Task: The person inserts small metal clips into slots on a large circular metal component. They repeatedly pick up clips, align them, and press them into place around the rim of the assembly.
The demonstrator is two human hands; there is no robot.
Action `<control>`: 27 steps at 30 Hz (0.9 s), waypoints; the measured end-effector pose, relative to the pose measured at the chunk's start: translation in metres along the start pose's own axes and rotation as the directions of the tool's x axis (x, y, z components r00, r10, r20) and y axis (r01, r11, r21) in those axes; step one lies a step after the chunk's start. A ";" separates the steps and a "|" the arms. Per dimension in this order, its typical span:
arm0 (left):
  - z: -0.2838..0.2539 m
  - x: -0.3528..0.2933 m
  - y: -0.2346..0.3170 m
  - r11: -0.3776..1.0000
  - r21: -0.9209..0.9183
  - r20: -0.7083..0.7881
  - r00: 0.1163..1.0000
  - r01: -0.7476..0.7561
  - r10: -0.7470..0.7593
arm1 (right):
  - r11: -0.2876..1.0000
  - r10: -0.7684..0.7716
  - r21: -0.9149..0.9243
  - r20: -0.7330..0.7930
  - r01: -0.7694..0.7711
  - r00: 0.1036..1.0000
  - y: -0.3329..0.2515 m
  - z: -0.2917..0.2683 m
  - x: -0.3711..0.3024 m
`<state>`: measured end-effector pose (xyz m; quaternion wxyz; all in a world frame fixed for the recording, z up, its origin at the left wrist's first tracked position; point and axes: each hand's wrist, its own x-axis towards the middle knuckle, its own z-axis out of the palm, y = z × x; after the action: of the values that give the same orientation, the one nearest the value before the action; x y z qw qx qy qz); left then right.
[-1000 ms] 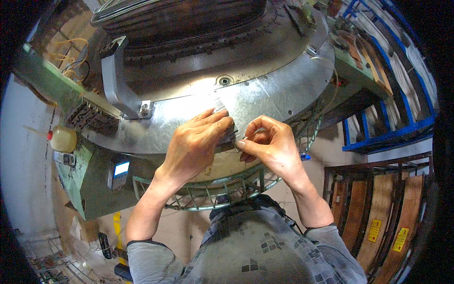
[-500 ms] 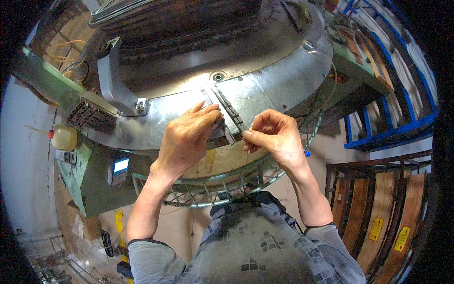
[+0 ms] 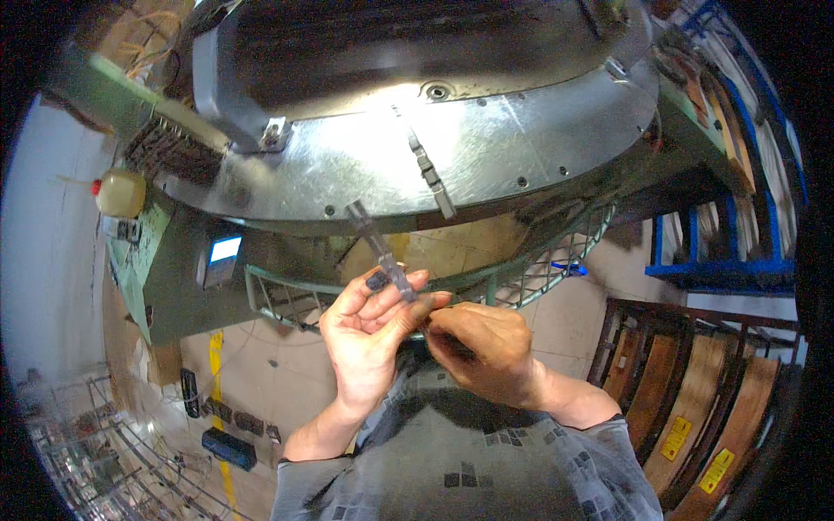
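My left hand (image 3: 365, 343) is closed on a narrow, notched metal strip (image 3: 375, 241), which tilts up and away toward the machine's rim. A small dark piece (image 3: 376, 280) shows by the left fingers; I cannot tell what it is. My right hand (image 3: 486, 349) is closed, fingertips against the left thumb at the near end of the strip. Whatever lies in those right fingers is hidden. A second jointed metal strip (image 3: 424, 165) lies on the shiny curved metal plate (image 3: 530, 139), its near end at the plate's front edge.
A grey upright bracket (image 3: 221, 82) is bolted to the plate. Below the plate runs a green round rail (image 3: 543, 286). To the left are a bottle of yellowish liquid (image 3: 121, 193) and a small lit screen (image 3: 225, 250); to the right, a rack with wooden boards (image 3: 695, 382).
One of two strips lying side by side has left the plate and is in my left hand. Both hands have drawn back toward my body and come together; the view has shifted.
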<state>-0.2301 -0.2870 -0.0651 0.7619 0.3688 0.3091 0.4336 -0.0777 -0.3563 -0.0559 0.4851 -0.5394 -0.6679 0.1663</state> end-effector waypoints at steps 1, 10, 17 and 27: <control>-0.007 0.000 -0.003 0.999 -0.010 -0.018 0.999 0.034 -0.034 | 1.000 0.026 -0.013 0.014 -0.026 1.000 0.001 0.004 -0.001; -0.040 0.014 -0.002 0.876 0.127 0.046 0.879 0.465 -0.474 | 0.562 0.661 0.328 0.374 -0.759 0.651 0.062 0.025 0.039; -0.053 0.032 0.001 0.861 0.131 0.073 0.862 0.491 -0.502 | 0.321 0.706 0.600 0.363 -0.732 0.607 0.068 0.046 0.041; -0.059 0.054 0.003 0.856 0.149 0.111 0.852 0.494 -0.511 | 0.344 0.749 0.608 0.282 -0.716 0.600 0.066 0.055 0.043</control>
<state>-0.2551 -0.2210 -0.1030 0.8467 0.3490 0.3627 0.1723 -0.0841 -0.2783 -0.1111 0.5320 -0.5707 -0.2356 0.5795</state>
